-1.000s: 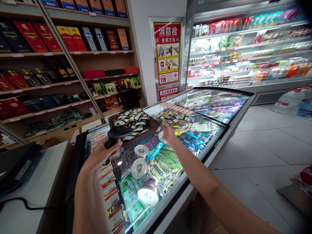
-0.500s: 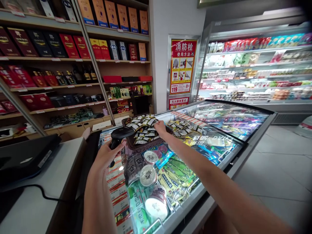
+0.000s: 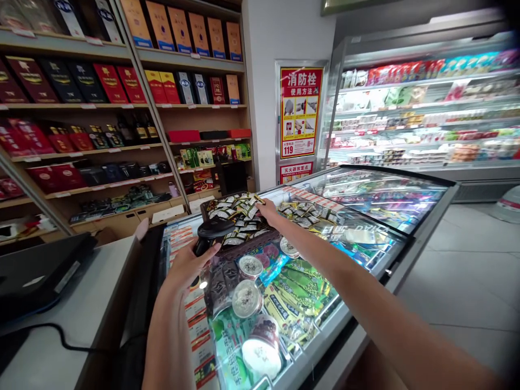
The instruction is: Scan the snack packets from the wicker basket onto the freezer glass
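Observation:
A black handheld barcode scanner (image 3: 216,227) is gripped in my left hand (image 3: 187,266), its head tilted over the near left corner of a brown basket (image 3: 239,251). The basket rests on the glass top of a chest freezer and holds many small black, white and gold packets (image 3: 232,207). At the basket's far right side, my right hand (image 3: 268,213) is closed on one of these packets (image 3: 257,202) with thumb and fingers pinched. The fingers hide part of that packet. The scanner covers some packets in the near left corner.
Under the freezer glass (image 3: 325,303) lie ice cream packs and tubs. A white counter (image 3: 101,292) with a black device (image 3: 40,276) and a cable stands at left. Shelves of boxed bottles (image 3: 179,103) rise behind; a lit refrigerated display (image 3: 422,108) stands at right.
My left hand has brought the scanner rightward, further over the basket. The packets by my right fingers have shifted, and that hand has moved only slightly. The view has tilted a little.

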{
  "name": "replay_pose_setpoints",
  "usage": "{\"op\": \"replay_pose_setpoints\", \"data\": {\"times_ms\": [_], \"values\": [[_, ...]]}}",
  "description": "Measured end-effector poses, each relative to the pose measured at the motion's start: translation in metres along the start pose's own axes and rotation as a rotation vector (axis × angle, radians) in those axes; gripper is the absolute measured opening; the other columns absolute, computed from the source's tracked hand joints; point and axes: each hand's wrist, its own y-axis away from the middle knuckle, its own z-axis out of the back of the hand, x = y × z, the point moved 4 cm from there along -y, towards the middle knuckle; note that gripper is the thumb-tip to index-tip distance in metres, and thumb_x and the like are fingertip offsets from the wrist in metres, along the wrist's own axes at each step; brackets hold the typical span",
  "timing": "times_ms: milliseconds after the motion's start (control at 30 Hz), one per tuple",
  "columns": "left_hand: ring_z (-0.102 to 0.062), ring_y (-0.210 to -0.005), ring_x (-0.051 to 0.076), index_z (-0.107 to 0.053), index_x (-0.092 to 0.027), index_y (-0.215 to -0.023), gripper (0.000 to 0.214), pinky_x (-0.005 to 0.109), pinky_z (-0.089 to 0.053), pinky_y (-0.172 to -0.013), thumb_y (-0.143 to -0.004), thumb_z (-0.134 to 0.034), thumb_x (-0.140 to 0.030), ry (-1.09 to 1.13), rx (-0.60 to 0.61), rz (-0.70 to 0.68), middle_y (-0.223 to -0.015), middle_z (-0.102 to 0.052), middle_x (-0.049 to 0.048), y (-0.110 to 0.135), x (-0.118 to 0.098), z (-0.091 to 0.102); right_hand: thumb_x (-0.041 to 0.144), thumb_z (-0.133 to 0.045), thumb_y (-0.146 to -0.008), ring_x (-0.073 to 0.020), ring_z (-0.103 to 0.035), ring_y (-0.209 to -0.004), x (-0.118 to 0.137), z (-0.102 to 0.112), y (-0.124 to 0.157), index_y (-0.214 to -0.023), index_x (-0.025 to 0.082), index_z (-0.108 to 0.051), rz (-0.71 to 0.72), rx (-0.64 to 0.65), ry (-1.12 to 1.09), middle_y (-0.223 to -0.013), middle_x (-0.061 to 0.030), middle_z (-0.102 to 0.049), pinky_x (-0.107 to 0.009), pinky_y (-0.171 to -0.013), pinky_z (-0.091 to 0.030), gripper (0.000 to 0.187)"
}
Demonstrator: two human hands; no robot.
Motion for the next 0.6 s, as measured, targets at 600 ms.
{"op": "replay_pose_setpoints", "data": {"times_ms": [600], "values": [[-0.050,-0.058,0.012,-0.058,-0.019,-0.078,0.054,0.022,-0.038,-0.053,-0.057,-0.081,-0.063,-0.041,0.218,-0.014,-0.062,-0.055,-0.0047,0.005,-0.020,-0.037,0.049,-0.068,-0.070,-0.0130,-0.048,-0.051,-0.047,0.092,0.110,-0.075,0.022,-0.055,0.137,-0.056,-0.645,-0.062,0.0037,-0.053,-0.027,-0.043,-0.042,0.031]]}}
